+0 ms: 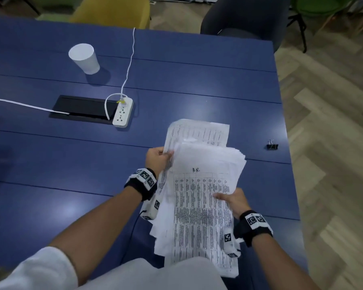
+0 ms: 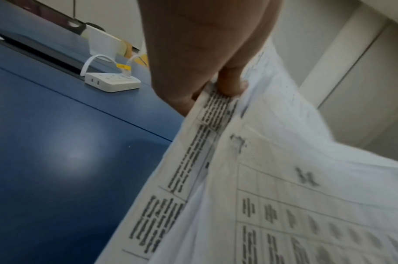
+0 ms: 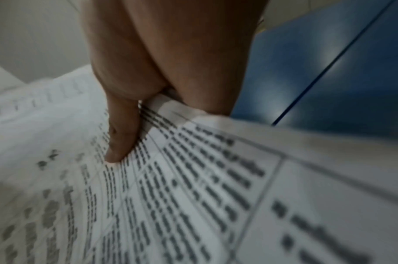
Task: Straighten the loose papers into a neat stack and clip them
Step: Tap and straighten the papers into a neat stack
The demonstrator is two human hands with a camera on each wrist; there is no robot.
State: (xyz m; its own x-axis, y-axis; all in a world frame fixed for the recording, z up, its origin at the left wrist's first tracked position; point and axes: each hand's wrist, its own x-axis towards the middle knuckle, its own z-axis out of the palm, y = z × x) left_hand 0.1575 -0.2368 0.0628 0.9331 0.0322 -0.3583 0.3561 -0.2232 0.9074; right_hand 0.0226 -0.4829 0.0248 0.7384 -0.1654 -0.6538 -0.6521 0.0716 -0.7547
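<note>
A loose, uneven sheaf of printed papers (image 1: 199, 195) (image 2: 272, 187) (image 3: 193, 187) is lifted off the blue table (image 1: 71, 155), its sheets fanned and offset. My left hand (image 1: 158, 159) (image 2: 216, 92) pinches the sheaf's left edge near the far end, thumb on top. Gripping the right edge nearer to me is my right hand (image 1: 228, 200) (image 3: 134, 128), its thumb lying across the printed table on the top sheet. A black binder clip (image 1: 272, 145) sits on the table to the right of the papers, close to the table's right edge, untouched.
A white power strip (image 1: 123, 111) (image 2: 112, 83) with a plugged white cable (image 1: 129, 63) lies left of the papers beside a black cable hatch (image 1: 82, 108). A white paper cup (image 1: 84, 58) stands further back. Chairs (image 1: 245, 15) stand beyond the far edge.
</note>
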